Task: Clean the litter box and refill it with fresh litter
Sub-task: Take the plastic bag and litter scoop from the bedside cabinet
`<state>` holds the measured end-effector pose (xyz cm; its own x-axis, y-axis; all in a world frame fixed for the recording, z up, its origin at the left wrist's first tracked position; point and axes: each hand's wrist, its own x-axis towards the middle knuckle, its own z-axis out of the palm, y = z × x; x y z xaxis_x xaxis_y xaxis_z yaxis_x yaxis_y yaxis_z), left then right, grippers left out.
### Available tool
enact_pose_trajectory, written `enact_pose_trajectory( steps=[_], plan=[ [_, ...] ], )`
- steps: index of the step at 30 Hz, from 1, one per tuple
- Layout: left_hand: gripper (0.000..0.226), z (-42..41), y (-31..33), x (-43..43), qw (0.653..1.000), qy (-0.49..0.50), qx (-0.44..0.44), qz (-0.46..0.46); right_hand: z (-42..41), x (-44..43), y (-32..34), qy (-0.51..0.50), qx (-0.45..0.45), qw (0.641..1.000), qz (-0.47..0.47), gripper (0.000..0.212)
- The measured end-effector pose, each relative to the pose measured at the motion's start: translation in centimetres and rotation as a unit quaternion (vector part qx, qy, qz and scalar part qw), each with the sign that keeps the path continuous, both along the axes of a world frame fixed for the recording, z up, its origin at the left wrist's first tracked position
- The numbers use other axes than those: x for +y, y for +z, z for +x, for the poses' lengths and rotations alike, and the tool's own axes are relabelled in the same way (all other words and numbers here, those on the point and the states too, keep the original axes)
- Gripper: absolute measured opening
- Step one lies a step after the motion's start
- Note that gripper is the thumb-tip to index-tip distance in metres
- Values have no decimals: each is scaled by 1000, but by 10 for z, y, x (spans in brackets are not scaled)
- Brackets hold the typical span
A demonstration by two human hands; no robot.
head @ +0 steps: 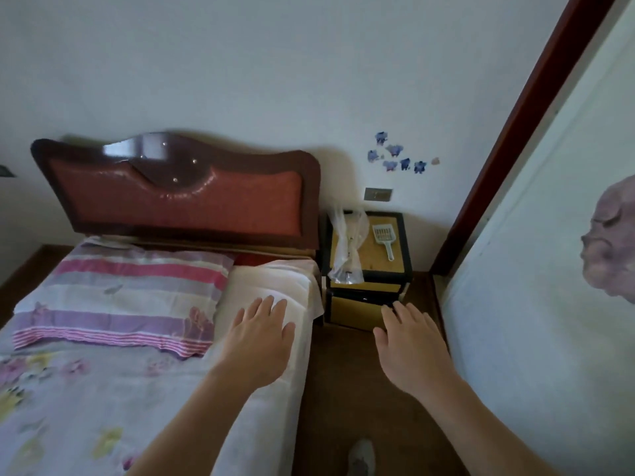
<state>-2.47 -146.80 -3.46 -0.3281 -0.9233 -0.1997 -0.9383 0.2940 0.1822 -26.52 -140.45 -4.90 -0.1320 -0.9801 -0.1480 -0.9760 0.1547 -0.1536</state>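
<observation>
- Head view: a yellow nightstand (369, 259) with dark edges stands against the wall, in the gap between the bed (154, 338) and a white door (549, 304).
- A pale litter scoop (384, 238) lies flat on top of the nightstand, toward its right side, handle pointing to the near edge.
- A clear plastic bag (345, 249) sits on the left part of the nightstand top, just beside the scoop, with its lower end hanging over the front edge.
- No litter box shows in this view.
- The left hand (259, 336) is spread, palm down and empty, over the white sheet at the bed corner nearest the nightstand; whether it touches the sheet cannot be told.
- The right hand (410, 341) is likewise spread and empty, fingers reaching toward the lower front of the nightstand, over the brown floor (343, 389).
- A striped pillow (120, 297) lies on the bed, left of the nightstand, below a red-brown headboard (178, 190).
- Small purple stickers (395, 154) and a wall switch plate (378, 194) sit on the wall above the nightstand.
</observation>
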Motion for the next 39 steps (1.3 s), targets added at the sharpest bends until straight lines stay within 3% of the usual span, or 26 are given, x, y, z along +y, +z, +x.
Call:
enact_pose_trajectory(
  steps=[11, 20, 26, 34, 39],
  plan=[
    [49, -94, -1, -160, 999, -5, 30, 12, -101, -176, -11, -2, 18, 1000, 8, 47],
    [48, -146, -74, -316, 996, -49, 50, 61, -140, -290, -54, -56, 20, 998, 27, 42],
    [40, -189, -110, -396, 994, -65, 32, 78, -175, -357, -95, -90, -24, 995, 36, 38],
    [39, -249, -226, -466, 991, -17, 42, 127, -225, -430, -218, -110, -73, 988, 79, 47],
    [58, -268, -311, -479, 985, 29, 22, 171, -247, -452, -304, -136, -102, 978, 119, 43]
  ],
)
